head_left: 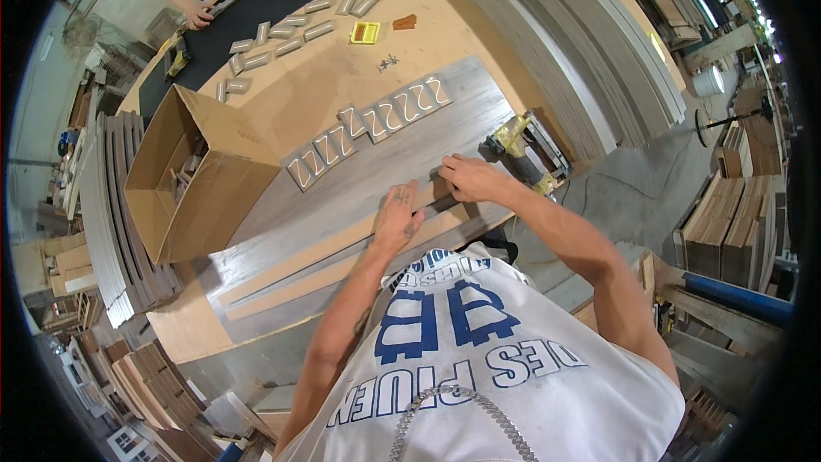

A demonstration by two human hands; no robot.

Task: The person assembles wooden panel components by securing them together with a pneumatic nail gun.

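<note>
My left hand [398,216] lies with fingers stretched out on a long wood-coloured strip [329,244] near the table's front edge. My right hand [472,178] is just to its right, fingers bent and closed at the strip's far end; what they pinch is hidden. A second long strip [299,293] runs alongside, nearer to me. Beyond my hands, on a grey board [342,197], sits a slanting row of small flat blocks [376,124] with wavy pale beads on top. A yellow nail gun [523,147] rests right of my right hand.
An open cardboard box [231,175] with small pieces inside stands at left, beside stacked grey boards [128,205]. Loose blocks [291,34], a yellow box [365,32] and an orange piece [404,23] lie farther back. Long panels [547,43] are stacked right. Another person's hand [198,13] is at far left.
</note>
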